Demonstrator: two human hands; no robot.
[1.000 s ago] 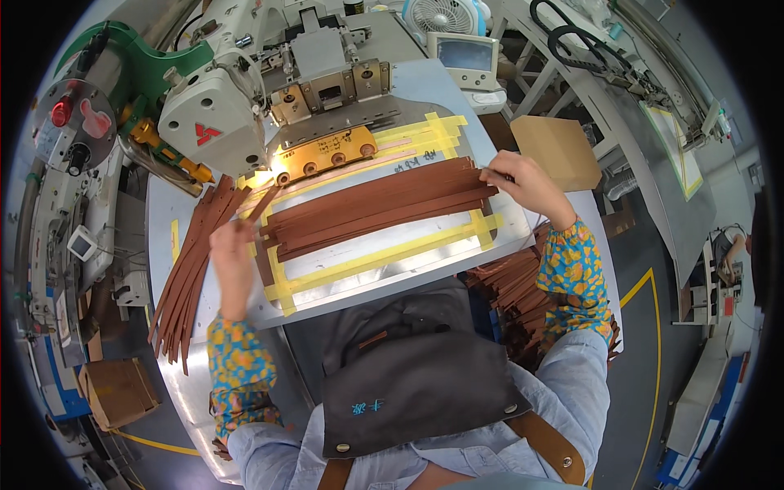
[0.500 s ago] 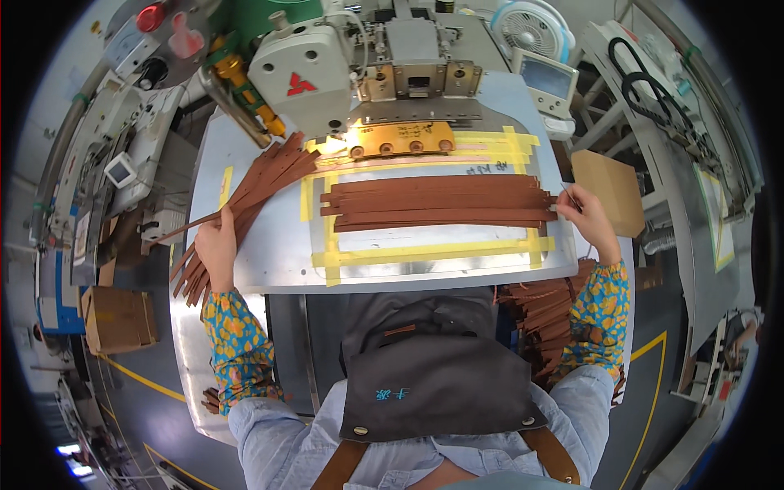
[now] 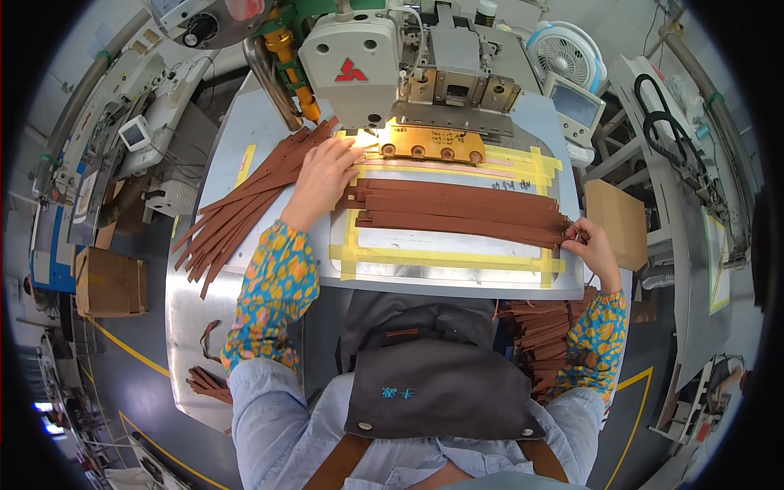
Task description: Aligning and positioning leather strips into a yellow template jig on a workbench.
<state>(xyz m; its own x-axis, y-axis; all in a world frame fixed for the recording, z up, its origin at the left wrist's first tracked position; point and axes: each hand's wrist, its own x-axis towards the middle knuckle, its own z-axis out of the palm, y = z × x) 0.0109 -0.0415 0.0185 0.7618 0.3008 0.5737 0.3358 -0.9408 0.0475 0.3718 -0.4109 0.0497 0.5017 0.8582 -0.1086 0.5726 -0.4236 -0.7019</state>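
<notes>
Head view, one moment. A row of brown leather strips (image 3: pixel 461 214) is seen laid lengthwise across a metal plate (image 3: pixel 445 269) on the grey worktop (image 3: pixel 245 131), inside a frame of yellow tape (image 3: pixel 441 260). The left hand (image 3: pixel 324 175) is laid flat, palm down, on the left ends of the strips, just beside the sewing machine head (image 3: pixel 353 69); its fingers are spread and extended, gripping nothing. The right hand (image 3: pixel 590 247) is placed at the right ends of the strips, at the plate's right edge; its fingers are curled and pinched closed on the strip ends.

An orange-brown clamp piece with round holes (image 3: pixel 431 144) is noted directly under the machine, just behind the strips. A loose fan-shaped pile of further brown strips (image 3: pixel 237 214) is spread on the worktop to the left of the left forearm, some overhanging the edge. A second stack of strips (image 3: pixel 547 335) is seen below the plate, near the right elbow. A cardboard piece (image 3: pixel 618 222) lies to the right of the plate, a small white fan (image 3: pixel 565 55) behind it, and a cardboard box (image 3: pixel 110 282) on the floor at far left. A dark apron (image 3: pixel 433 384) is worn.
</notes>
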